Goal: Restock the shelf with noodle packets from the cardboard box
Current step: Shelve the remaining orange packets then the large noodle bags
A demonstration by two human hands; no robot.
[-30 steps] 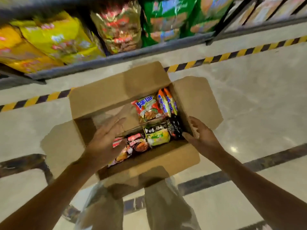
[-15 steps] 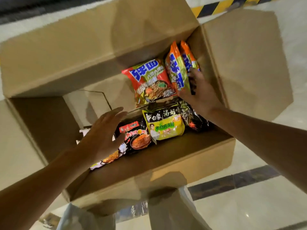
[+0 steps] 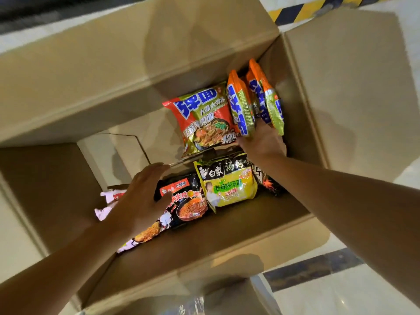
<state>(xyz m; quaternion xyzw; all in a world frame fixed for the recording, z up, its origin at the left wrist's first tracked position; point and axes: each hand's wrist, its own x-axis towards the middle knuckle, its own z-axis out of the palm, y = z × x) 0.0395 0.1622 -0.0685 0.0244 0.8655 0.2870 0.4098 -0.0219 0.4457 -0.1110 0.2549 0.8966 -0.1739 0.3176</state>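
Observation:
An open cardboard box (image 3: 75,92) fills the view, with noodle packets inside. My right hand (image 3: 263,142) reaches into the far right corner, its fingers hidden among upright orange-and-green packets (image 3: 241,105) standing on edge. A red-and-green packet (image 3: 202,119) lies flat beside them. My left hand (image 3: 141,198) hovers with fingers extended over a black spicy-noodle packet (image 3: 188,201). A yellow-green packet (image 3: 227,183) lies between the two hands, and a black packet (image 3: 268,183) sits under my right wrist.
The box flaps stand open on all sides; the right flap (image 3: 354,92) slopes outward. Pale floor tiles with a black-and-yellow hazard stripe (image 3: 302,10) show beyond the box. A white-and-red wrapper (image 3: 109,196) lies at the box's left.
The view has closed in on the box and the shelf has left the frame. My right hand went from the box's rim down into the upright orange packets. My left hand slid forward over the black packet.

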